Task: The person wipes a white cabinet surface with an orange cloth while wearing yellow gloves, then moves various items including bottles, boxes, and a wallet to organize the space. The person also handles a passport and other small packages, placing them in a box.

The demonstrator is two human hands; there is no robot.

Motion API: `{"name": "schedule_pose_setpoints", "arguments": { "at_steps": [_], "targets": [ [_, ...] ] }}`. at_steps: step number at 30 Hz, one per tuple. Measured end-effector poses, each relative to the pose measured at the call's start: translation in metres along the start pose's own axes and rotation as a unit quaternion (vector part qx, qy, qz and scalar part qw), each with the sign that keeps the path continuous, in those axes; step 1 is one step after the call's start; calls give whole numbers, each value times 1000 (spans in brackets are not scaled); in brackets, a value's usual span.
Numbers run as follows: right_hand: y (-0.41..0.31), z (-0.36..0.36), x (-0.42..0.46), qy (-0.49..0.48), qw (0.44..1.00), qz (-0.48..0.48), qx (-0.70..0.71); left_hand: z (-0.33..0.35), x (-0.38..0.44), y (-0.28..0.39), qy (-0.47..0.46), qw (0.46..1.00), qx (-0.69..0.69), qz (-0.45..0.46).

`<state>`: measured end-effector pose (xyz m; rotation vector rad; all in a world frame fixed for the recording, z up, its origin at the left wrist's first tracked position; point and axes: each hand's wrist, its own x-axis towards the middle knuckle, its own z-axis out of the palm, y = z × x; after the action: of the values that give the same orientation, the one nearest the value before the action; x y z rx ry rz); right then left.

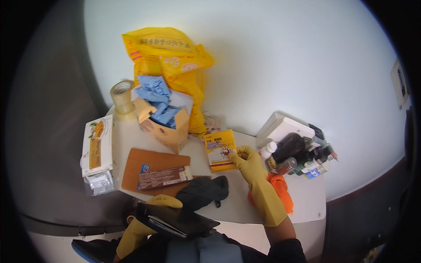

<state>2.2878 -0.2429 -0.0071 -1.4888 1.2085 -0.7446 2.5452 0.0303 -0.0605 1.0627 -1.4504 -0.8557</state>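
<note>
Both of my hands wear yellow rubber gloves. My left hand point(164, 201) grips a black folder-like case point(177, 219) near my body, with pale sheets showing at its edge; part of that hand is hidden behind the case. My right hand point(247, 161) pinches the right edge of a flat yellow packet point(219, 153) printed with a cartoon spider on a web. Between the two hands a crumpled dark cloth point(205, 192) lies at the table's front edge. An orange cloth point(281, 192) is partly covered by my right forearm.
On the white table point(236, 205), an open carton point(167, 136) holds blue packets point(156, 95) before a large yellow bag point(171, 56). Tape rolls point(121, 95), a white box point(98, 144) and a brown box point(164, 177) on cardboard point(148, 157) stand left. Bottles point(287, 164) crowd the right.
</note>
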Motion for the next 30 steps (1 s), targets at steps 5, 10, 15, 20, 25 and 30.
{"name": "schedule_pose_setpoints", "arguments": {
  "at_steps": [5,10,15,20,25,30],
  "targets": [
    [-35,-31,-25,33,999,-28,8,8,8,-30,-41,999,-14,6],
    [-42,-74,-51,27,994,-108,11,22,36,-13,-69,997,12,-21],
    [-64,-104,-73,66,986,-148,-46,39,64,10,-48,998,13,-28],
    [-81,-125,-104,33,979,-178,-94,43,88,25,-64,993,70,65],
    [-100,-155,-126,139,835,-399,-352,58,101,26,-59,989,117,68],
    [-104,-175,-118,160,708,-546,-418,59,99,7,-68,992,82,62]
  ]
}}
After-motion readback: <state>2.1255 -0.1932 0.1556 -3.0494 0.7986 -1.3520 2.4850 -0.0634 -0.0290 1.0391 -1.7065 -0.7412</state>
